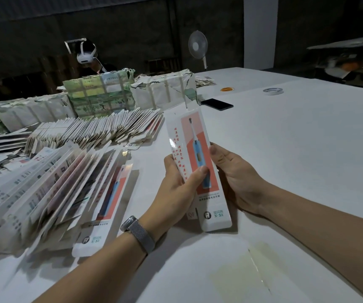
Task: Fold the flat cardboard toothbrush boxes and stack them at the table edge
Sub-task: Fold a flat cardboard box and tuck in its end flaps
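Note:
A long white toothbrush box (198, 136), printed with a blue brush on a pink panel, is held upright above the white table (296, 138). My left hand (180, 184) grips its left side, thumb across the front. My right hand (235, 176) holds its right side, thumb on the edge. The top flap stands open. A row of folded boxes (51, 193) leans along the left table edge. Behind it lies a fanned pile of flat boxes (97, 130).
Wrapped bundles (99, 95) stand at the back left, with a person in a white headset (87, 55) behind them. A black phone (217, 104), a tape roll (273, 91) and an orange ring (227, 89) lie on the far table. A fan (198, 47) stands beyond.

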Motion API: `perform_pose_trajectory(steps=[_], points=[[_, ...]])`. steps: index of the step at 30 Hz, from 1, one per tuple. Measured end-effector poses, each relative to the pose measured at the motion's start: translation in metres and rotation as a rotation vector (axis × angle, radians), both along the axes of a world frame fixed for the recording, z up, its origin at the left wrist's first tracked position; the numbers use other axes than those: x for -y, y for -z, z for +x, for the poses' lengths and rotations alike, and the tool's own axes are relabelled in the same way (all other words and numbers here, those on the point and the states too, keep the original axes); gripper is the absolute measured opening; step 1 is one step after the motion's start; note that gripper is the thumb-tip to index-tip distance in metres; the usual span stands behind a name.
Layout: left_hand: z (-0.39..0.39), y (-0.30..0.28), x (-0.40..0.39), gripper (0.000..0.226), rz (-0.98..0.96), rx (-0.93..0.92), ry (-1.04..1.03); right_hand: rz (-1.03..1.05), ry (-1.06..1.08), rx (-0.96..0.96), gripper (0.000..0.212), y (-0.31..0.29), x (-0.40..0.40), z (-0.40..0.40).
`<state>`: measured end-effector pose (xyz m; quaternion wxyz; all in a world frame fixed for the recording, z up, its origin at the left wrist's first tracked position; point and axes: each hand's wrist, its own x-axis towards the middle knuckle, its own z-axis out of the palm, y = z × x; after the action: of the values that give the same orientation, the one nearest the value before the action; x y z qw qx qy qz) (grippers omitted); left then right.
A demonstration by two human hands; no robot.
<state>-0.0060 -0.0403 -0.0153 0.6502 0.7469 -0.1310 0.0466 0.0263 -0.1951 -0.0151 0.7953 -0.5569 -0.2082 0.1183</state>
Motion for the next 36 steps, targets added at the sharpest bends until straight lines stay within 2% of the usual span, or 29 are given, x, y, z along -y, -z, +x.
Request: perform_pose_trajectory(steps=[11,15,22,27,31,34,36], points=[[0.004,0.007,-0.002,0.034,0.012,-0.008,0.048,-0.161,0.128,0.071,0.040,0.001,0.000,0.004],[0.008,0.005,-0.002,0.053,-0.024,-0.004,-0.032,-0.196,0.190,0.087,0.047,0.000,-0.001,0.003],[0.010,0.006,-0.007,0.053,0.018,-0.025,-0.063,-0.264,0.179,0.106,0.045,0.000,0.002,0.002],[0.009,0.005,-0.007,0.073,0.013,-0.050,-0.025,-0.248,0.233,0.144,0.049,-0.003,0.001,-0.003],[0.008,0.005,-0.007,0.053,0.041,-0.057,0.058,-0.198,0.296,0.127,0.054,-0.010,-0.002,-0.008],[0.007,0.005,-0.009,0.056,0.013,-0.077,0.079,-0.206,0.285,0.106,0.057,-0.012,-0.003,-0.011],[0.007,0.004,-0.011,0.052,0.001,-0.066,0.083,-0.221,0.272,0.111,0.051,-0.013,-0.003,-0.010]])
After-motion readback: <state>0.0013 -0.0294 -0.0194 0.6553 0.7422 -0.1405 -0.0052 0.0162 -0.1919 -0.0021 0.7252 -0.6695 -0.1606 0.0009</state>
